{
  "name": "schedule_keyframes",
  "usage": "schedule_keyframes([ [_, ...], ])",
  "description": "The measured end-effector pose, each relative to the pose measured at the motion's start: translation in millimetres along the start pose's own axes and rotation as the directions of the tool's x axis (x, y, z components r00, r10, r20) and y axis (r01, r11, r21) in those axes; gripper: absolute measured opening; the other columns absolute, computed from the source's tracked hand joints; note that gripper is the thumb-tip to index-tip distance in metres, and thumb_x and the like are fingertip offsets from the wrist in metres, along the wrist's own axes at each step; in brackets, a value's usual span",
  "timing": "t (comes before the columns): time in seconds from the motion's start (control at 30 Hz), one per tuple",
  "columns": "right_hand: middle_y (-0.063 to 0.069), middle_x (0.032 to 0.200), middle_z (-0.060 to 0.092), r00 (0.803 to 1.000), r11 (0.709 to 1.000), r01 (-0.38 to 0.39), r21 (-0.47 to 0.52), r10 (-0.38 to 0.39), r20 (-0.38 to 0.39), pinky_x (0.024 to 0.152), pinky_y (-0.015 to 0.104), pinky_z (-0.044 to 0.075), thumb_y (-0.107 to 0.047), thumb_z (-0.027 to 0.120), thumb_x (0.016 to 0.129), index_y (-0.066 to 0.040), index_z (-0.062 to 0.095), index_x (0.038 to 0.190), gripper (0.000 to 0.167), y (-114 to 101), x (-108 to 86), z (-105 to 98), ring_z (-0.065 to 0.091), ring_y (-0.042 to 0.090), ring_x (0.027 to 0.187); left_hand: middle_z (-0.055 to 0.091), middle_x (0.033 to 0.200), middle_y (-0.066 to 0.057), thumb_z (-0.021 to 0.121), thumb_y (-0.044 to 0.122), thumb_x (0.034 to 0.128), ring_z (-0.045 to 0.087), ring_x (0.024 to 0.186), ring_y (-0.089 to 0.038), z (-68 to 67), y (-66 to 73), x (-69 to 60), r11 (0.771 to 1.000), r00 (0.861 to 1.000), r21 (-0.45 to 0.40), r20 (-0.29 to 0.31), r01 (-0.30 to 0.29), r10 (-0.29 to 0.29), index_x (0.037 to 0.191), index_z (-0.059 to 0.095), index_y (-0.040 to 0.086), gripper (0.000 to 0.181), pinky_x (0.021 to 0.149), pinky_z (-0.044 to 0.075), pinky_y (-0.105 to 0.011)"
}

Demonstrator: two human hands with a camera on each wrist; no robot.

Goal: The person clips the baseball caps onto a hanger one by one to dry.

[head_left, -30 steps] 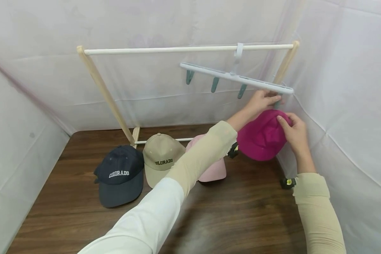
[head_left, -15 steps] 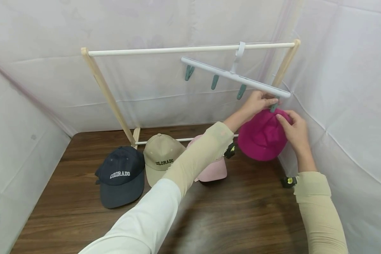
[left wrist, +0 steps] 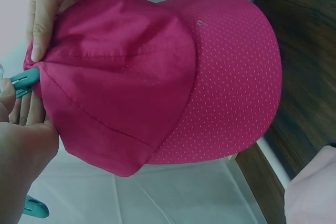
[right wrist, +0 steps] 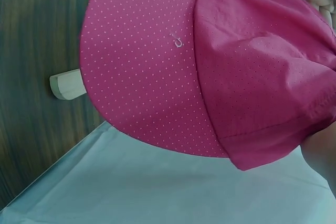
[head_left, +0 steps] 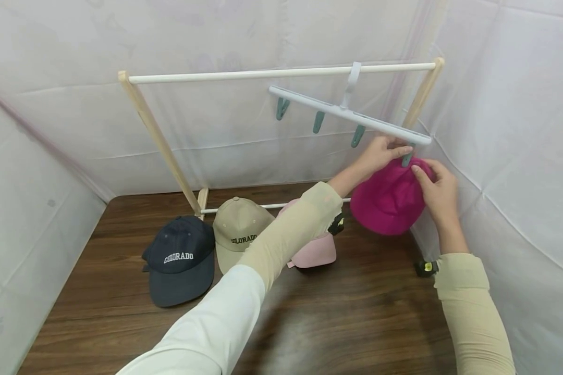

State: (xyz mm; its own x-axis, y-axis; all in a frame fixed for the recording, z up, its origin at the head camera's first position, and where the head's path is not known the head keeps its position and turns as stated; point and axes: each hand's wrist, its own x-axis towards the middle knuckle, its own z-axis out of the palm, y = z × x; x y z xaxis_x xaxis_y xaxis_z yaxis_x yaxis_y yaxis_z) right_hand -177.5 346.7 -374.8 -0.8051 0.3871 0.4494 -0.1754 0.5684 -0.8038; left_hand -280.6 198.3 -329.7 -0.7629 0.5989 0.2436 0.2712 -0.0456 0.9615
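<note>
A magenta cap (head_left: pixel 388 198) hangs below the right end of a pale hanger (head_left: pixel 309 102), its top at a green clip (head_left: pixel 407 159). The left hand (head_left: pixel 380 154) pinches this clip; in the left wrist view the clip (left wrist: pixel 25 79) meets the cap's gathered top (left wrist: pixel 121 61). My right hand (head_left: pixel 441 194) grips the cap's crown from the right, thumb in front. In the right wrist view the dotted brim (right wrist: pixel 142 66) points left, and the right hand (right wrist: pixel 321 156) is partly hidden behind the crown.
The hanger hooks over a white rod (head_left: pixel 239 75) of a wooden rack. On the brown table (head_left: pixel 356 312) lie a navy cap (head_left: pixel 180 260), a beige cap (head_left: pixel 239 229) and a pink cap (head_left: pixel 315 252), partly behind the left arm. A white cloth wall (head_left: pixel 521 130) rises at right.
The hanger's right end has swung slightly down and nearer, and the clip now shows at the cap's top. Both hands stay at the cap and clip, with the right hand slightly higher.
</note>
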Motion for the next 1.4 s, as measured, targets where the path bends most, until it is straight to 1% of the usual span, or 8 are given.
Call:
schedule_keyframes([
  [0.2,-0.027,0.091,0.063,1.0,1.0,-0.016,0.014,0.016,0.025,0.07,0.011,0.047,-0.032,0.071,0.097,-0.002,0.07,0.12,0.038,-0.7,-0.5,-1.4,0.06,-0.002,0.081,0.071,0.123,-0.009,0.07,0.02,0.0978,0.065,0.114,-0.01,0.0,-4.2,-4.7,0.998,0.999,0.039,-0.034,0.043,-0.041,0.127,0.067,-0.001,0.036,0.087,0.049,-0.011],
  [0.3,-0.028,0.089,0.062,0.999,1.0,-0.017,0.005,0.017,0.027,0.069,0.01,0.047,-0.032,0.072,0.097,-0.002,0.069,0.121,0.038,-1.4,-1.0,-1.9,0.059,-0.003,0.08,0.072,0.122,-0.005,0.072,0.022,0.0967,0.065,0.114,-0.007,-1.7,-4.9,-7.1,0.998,0.998,0.048,-0.044,0.038,-0.036,0.127,0.068,0.002,0.036,0.087,0.049,-0.011],
  [0.57,-0.023,0.097,0.066,0.999,1.0,0.017,-0.007,-0.017,0.052,0.072,0.009,0.049,-0.03,0.072,0.096,-0.002,0.069,0.123,0.039,-0.4,-2.7,2.9,0.062,-0.006,0.084,0.069,0.126,0.002,0.063,0.029,0.1024,0.063,0.113,-0.002,-13.9,-12.4,-22.0,1.0,0.999,-0.011,-0.032,0.019,-0.019,0.133,0.066,0.01,0.036,0.094,0.047,-0.014],
  [0.7,-0.013,0.104,0.069,0.999,1.0,0.018,-0.015,-0.017,0.051,0.074,0.009,0.049,-0.032,0.072,0.096,-0.004,0.07,0.124,0.039,1.3,-3.9,6.6,0.061,-0.005,0.087,0.068,0.129,0.006,0.059,0.032,0.104,0.06,0.118,0.0,-23.2,-15.4,-30.2,0.998,1.0,0.056,-0.008,-0.001,0.002,0.135,0.065,0.014,0.036,0.097,0.045,-0.014],
  [0.83,-0.005,0.107,0.071,1.0,0.999,0.021,-0.025,-0.02,0.023,0.074,0.009,0.048,-0.029,0.072,0.097,-0.004,0.07,0.124,0.037,2.0,-4.3,8.9,0.061,-0.005,0.087,0.066,0.134,0.003,0.057,0.028,0.105,0.058,0.121,0.0,-32.0,-19.3,-38.7,0.992,0.999,0.12,0.044,-0.036,0.03,0.137,0.063,0.011,0.037,0.098,0.045,-0.013],
  [1.0,0.012,0.119,0.073,0.998,0.997,0.056,-0.059,-0.055,0.014,0.081,0.01,0.05,-0.02,0.067,0.1,-0.005,0.068,0.127,0.031,-1.3,-5.4,12.6,0.06,-0.01,0.091,0.064,0.138,-0.002,0.054,0.026,0.1063,0.055,0.126,-0.004,-45.0,-31.4,-53.1,0.981,0.997,0.183,0.063,-0.055,0.044,0.139,0.062,0.01,0.037,0.1,0.044,-0.014],
  [1.27,0.015,0.119,0.072,0.98,0.976,0.196,-0.097,-0.194,0.033,0.087,0.012,0.05,-0.006,0.063,0.099,0.0,0.067,0.124,0.026,-1.6,-8.7,24.0,0.056,-0.012,0.095,0.064,0.137,-0.001,0.052,0.025,0.1073,0.056,0.128,-0.009,-68.8,-55.6,-80.0,0.964,0.998,0.265,0.058,-0.036,0.022,0.138,0.062,0.011,0.036,0.105,0.044,-0.021],
  [1.4,0.015,0.119,0.072,0.974,0.97,0.221,-0.101,-0.213,0.082,0.086,0.01,0.047,-0.005,0.062,0.1,0.0,0.067,0.124,0.026,-4.0,-15.2,29.1,0.063,0.002,0.1,0.064,0.137,0.003,0.053,0.028,0.1069,0.054,0.131,-0.007,-79.8,-63.3,-93.9,0.947,0.999,0.322,0.047,-0.016,0.001,0.138,0.063,0.014,0.036,0.108,0.043,-0.025],
])
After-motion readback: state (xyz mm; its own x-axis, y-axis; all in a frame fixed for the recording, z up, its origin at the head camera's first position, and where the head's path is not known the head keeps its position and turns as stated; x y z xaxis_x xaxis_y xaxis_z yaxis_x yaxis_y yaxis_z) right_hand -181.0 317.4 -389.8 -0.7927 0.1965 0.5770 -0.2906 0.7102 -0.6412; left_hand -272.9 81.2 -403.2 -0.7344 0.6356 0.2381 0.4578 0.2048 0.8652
